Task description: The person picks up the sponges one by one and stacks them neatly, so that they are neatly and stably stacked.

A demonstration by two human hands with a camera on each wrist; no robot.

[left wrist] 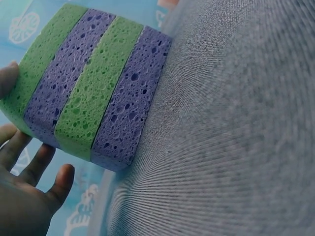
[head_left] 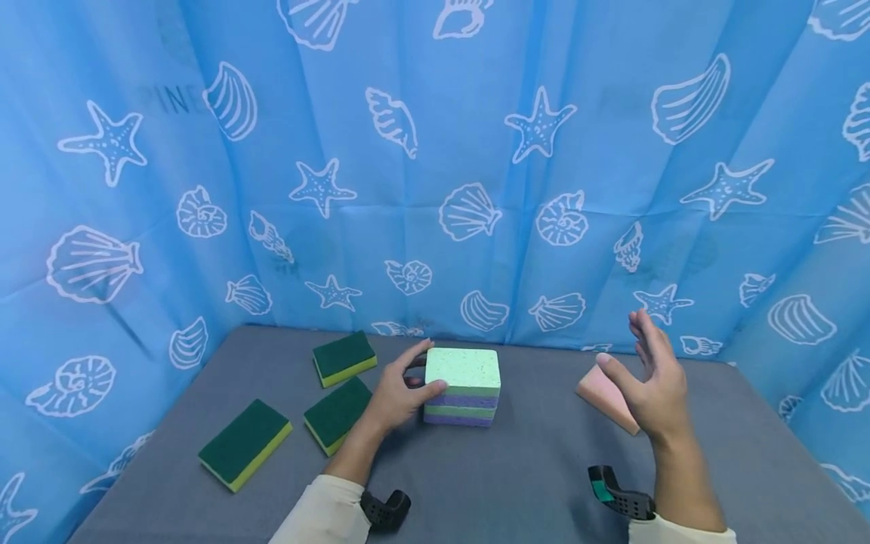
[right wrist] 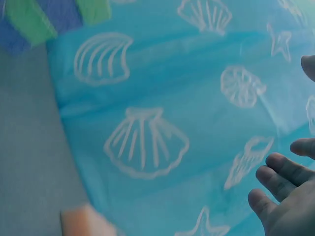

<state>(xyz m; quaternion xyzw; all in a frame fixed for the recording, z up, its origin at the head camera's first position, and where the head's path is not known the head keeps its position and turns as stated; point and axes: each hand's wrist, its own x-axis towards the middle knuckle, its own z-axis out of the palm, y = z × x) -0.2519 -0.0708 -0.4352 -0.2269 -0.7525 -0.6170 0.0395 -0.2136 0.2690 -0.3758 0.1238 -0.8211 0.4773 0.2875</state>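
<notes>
A stack of sponges (head_left: 462,385), green and purple layers with a pale green top, stands on the grey table (head_left: 516,483). My left hand (head_left: 420,369) cups its left end, thumb at the front corner and forefinger at the back. In the left wrist view the thumb (left wrist: 7,78) touches the stack (left wrist: 93,83) while the other fingers (left wrist: 29,162) lie spread and straight beside it. My right hand (head_left: 628,347) is raised above the table with its fingers spread, holding nothing. A pink sponge (head_left: 607,397) lies just left of and below it. In the right wrist view the fingers (right wrist: 280,172) hang in front of the curtain.
Three green-and-yellow scrub sponges (head_left: 343,357) (head_left: 337,413) (head_left: 245,443) lie left of the stack. A blue curtain (head_left: 435,189) printed with shells and starfish encloses the table at the back and both sides. The pink sponge (right wrist: 83,221) shows at the table's far edge.
</notes>
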